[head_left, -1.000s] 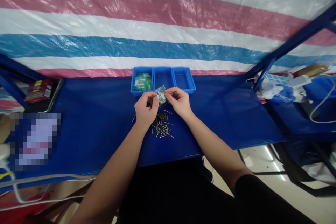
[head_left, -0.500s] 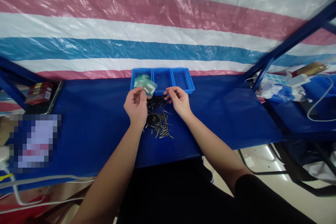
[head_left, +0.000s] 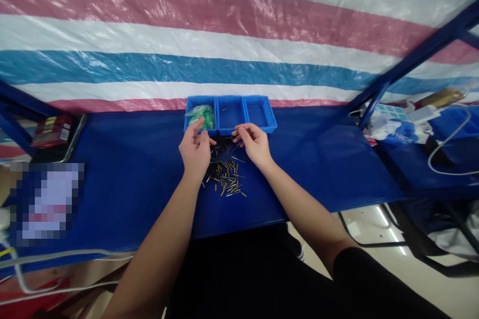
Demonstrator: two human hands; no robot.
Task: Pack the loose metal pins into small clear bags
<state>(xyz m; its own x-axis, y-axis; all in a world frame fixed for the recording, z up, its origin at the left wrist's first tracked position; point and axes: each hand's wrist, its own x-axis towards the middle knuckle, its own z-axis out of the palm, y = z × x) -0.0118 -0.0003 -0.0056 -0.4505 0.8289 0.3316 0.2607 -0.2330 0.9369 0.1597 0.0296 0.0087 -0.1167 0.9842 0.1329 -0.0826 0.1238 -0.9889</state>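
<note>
A clear plastic bag with green and white in it [head_left: 202,114] lies in the left one of the joined blue bins [head_left: 229,132]. My left hand [head_left: 196,148] is just in front of that bin, fingers apart, with nothing seen in it. In front of the middle and right bins, my right hand [head_left: 254,145] has thumb and fingertips drawn together; whatever is between them is too small to make out. Below and between both hands spreads a loose pile of thin brass-coloured and dark metal pins [head_left: 229,179]. One small pin [head_left: 224,109] sits in the middle bin.
The blue table [head_left: 310,159] backs onto a striped plastic sheet [head_left: 224,70]. At left are a dark red box [head_left: 52,131] and a blurred-out flat item [head_left: 50,204]. Cables [head_left: 67,254] cross the left front corner. A white and blue plastic bag [head_left: 396,129] is beyond the right frame post.
My left hand has let go of the plastic bag, which now rests in the left bin. Its fingers have spread. The right hand has stayed nearly in place.
</note>
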